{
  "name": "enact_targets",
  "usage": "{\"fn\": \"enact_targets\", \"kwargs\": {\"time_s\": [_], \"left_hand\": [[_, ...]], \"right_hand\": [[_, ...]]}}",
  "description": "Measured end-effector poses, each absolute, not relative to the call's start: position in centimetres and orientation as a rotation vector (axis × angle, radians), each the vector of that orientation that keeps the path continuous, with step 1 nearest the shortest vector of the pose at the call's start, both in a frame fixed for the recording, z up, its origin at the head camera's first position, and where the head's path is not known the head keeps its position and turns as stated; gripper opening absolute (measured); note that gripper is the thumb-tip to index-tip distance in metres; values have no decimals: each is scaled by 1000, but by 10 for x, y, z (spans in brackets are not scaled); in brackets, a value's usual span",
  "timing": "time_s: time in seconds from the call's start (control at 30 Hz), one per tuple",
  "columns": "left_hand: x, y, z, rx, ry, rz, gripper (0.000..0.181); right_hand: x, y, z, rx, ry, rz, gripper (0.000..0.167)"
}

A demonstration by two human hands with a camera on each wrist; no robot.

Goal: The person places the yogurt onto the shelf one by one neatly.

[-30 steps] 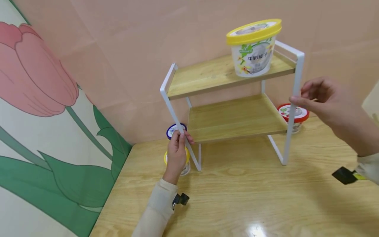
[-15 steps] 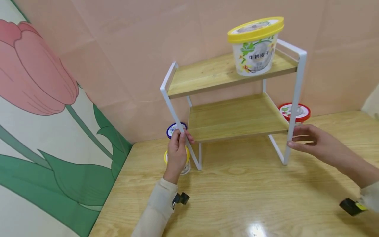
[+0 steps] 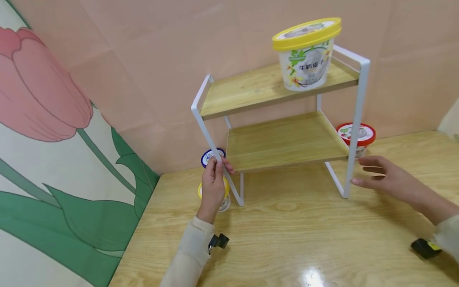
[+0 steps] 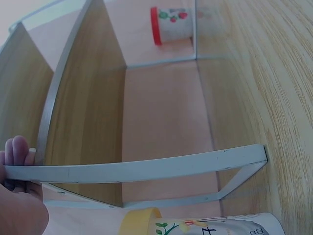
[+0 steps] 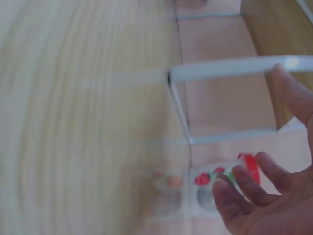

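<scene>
A two-tier shelf rack (image 3: 287,139) with wooden boards and a white metal frame stands on the table in the head view. My left hand (image 3: 211,187) grips its left front leg, level with the lower board. Beside the right front leg is my right hand (image 3: 389,179), its fingers loosely spread and holding nothing. The thumb lies at or very near the leg; contact is unclear. A white tub with a yellow lid (image 3: 307,65) sits on the upper board, towards the right. Behind the rack's right leg, a red-lidded tub (image 3: 362,137) stands partly hidden.
To the left of the rack are a blue-lidded tub (image 3: 209,154) and another yellow-lidded tub (image 3: 225,203), both partly covered by my left hand or the leg. The wooden table (image 3: 287,239) meets a pink backdrop (image 3: 161,79) behind and a tulip-printed panel (image 3: 89,223) at left.
My right hand has slid down from the upper part of the right front leg to near its foot, then loosened its fingers. The left hand keeps its grip, and the rack looks still.
</scene>
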State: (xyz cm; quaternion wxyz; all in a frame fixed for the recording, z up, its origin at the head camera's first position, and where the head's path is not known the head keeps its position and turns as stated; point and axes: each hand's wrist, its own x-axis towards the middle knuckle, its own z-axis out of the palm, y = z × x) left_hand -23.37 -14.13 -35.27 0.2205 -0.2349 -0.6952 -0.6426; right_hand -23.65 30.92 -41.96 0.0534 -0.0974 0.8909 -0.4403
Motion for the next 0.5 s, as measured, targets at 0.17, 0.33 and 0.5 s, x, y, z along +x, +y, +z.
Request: {"fn": "enact_targets", "kwargs": {"time_s": [0.17, 0.33, 0.5], "left_hand": [[-233, -141, -352, -662, -1925, -1765, 29], [-233, -140, -352, -648, -1939, -1754, 30], [-234, -141, -352, -614, -1961, -1743, 30]], "right_hand": [[-248, 329, -437, -188, 2698, -1483, 62], [-259, 346, -455, -87, 2630, -1628, 66], [-272, 360, -466, 29, 2600, -1715, 79]]}}
